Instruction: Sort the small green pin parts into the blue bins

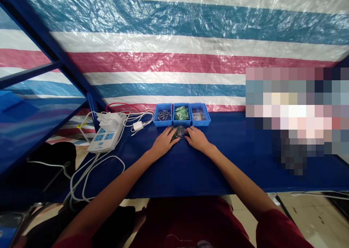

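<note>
A small heap of mixed parts [180,132] lies on the blue table between my hands. It shows clear plastic, something green and thin metallic bits, too small to name exactly. My left hand [164,142] rests at the heap's left edge, its fingers stretched forward and its thumb apart. On the other side my right hand [197,139] touches the heap's right edge with its fingertips, fingers apart. Just beyond stand three blue bins: the left bin [163,123] has dark and silver small parts, the middle bin [182,123] green pieces, the right bin [200,123] clear or greyish pieces.
A white power strip [105,137] with plugs and looping white cables [92,175] occupies the table's left side. A white adapter [137,125] lies nearby. Striped plastic sheeting [174,62] hangs behind the table [185,171]. A blurred patch covers the right side.
</note>
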Demonstrator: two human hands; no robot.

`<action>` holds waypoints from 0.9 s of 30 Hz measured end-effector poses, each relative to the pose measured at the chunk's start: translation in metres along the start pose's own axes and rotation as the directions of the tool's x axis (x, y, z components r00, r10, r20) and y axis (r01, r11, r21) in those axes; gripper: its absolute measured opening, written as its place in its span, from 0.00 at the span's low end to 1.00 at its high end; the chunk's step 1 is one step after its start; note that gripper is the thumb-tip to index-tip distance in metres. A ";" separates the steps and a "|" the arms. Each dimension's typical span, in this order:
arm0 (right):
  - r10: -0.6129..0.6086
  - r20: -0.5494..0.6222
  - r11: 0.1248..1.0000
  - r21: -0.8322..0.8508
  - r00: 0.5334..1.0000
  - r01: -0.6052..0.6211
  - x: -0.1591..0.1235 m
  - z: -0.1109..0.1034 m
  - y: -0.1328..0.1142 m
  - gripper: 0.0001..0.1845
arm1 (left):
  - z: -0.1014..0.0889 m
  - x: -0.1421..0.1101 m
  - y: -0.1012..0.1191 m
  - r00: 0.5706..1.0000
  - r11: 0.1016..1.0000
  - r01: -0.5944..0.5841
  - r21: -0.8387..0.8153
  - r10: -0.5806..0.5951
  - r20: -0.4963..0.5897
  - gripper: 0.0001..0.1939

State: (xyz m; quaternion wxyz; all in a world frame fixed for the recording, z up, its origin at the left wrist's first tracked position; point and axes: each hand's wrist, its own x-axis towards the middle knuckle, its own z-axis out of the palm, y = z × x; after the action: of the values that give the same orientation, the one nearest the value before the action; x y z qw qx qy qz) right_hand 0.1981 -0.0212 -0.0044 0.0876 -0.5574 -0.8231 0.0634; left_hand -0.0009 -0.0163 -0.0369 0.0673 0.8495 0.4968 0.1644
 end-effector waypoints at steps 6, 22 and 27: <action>-0.031 0.011 0.999 0.028 0.999 0.031 0.005 0.008 0.000 0.07 | 0.001 -0.002 0.002 1.000 1.000 0.004 -0.010 -0.005 -0.027 0.29; -0.042 -0.196 0.964 0.250 0.980 0.091 0.011 -0.024 0.008 0.09 | -0.025 0.008 0.015 0.953 0.949 -0.187 -0.255 0.113 -0.280 0.22; -0.022 -0.345 0.880 0.439 0.938 0.182 0.032 -0.030 0.002 0.07 | -0.036 0.036 0.018 0.929 0.895 -0.142 -0.423 -0.027 -0.369 0.15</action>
State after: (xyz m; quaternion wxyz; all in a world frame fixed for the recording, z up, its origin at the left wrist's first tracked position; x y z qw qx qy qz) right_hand 0.1946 0.0091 0.0263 0.3584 -0.4778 -0.7860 0.1596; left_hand 0.0177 0.0040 0.0091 0.1600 0.7807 0.4245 0.4298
